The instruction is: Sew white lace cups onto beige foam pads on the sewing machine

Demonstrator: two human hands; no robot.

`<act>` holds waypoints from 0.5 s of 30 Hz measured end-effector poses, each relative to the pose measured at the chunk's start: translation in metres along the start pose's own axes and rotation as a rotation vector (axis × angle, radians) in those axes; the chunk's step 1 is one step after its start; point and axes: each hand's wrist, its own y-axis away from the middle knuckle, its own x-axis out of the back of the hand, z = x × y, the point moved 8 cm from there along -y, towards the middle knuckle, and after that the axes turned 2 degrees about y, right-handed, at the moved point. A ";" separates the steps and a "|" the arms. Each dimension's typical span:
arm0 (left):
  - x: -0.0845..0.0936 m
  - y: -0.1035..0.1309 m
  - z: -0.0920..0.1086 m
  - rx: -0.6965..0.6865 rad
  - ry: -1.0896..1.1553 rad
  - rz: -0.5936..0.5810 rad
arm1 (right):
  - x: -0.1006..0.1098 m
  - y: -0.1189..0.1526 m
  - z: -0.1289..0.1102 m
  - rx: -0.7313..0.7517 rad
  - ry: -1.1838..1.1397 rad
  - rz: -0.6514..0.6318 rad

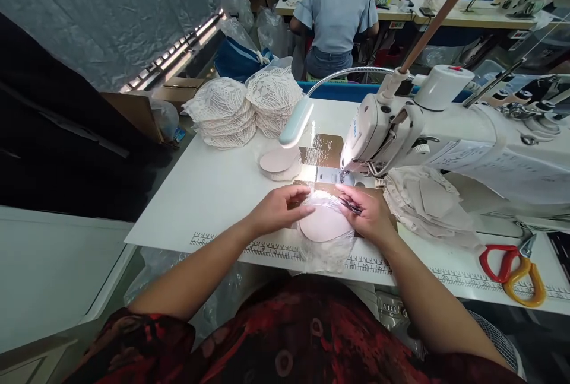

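A pale pink bra cup (325, 224) with a lace border lies on the table in front of the sewing machine (363, 135), its far edge under bright light. My left hand (285, 209) is at the cup's left edge, thumb on top and fingers curled by the far side. In my right hand (367, 212) are small dark thread snips (351, 205), pointing left over the cup's right edge. The right fingertips also reach the cup's far right edge, near the metal needle plate (328, 175). What the left fingers pinch underneath is hidden.
Stacked lace cups (227, 114) stand at the back left, with a smooth cup (278, 161) nearer. Pale fabric pieces (427, 200) lie right of the needle. Scissors (512, 268) rest at the right front edge. A lamp (297, 121) overhangs the table. Another person (336, 10) sits beyond.
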 end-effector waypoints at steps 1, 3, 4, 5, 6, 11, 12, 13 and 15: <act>0.001 -0.003 -0.010 0.103 0.099 -0.007 | 0.002 0.001 -0.002 0.022 -0.033 0.022; -0.008 -0.009 -0.021 0.262 0.284 -0.097 | 0.005 0.004 -0.005 0.072 -0.099 0.044; -0.014 -0.011 -0.023 0.314 0.358 -0.144 | 0.006 0.005 -0.007 0.092 -0.127 0.046; -0.021 -0.014 -0.022 0.345 0.417 -0.176 | 0.006 0.005 -0.008 0.102 -0.146 0.044; -0.026 -0.017 -0.019 0.351 0.461 -0.194 | 0.005 0.006 -0.009 0.107 -0.157 0.040; -0.042 -0.028 -0.009 0.242 0.503 -0.164 | 0.005 0.004 -0.006 0.059 -0.174 0.032; -0.042 -0.029 -0.009 0.220 0.487 -0.146 | 0.005 0.004 -0.004 0.036 -0.177 0.028; -0.041 -0.030 -0.009 0.199 0.462 -0.127 | 0.005 0.003 -0.002 0.009 -0.178 0.024; -0.037 -0.030 -0.010 0.162 0.399 -0.112 | 0.005 0.003 0.002 -0.040 -0.178 0.018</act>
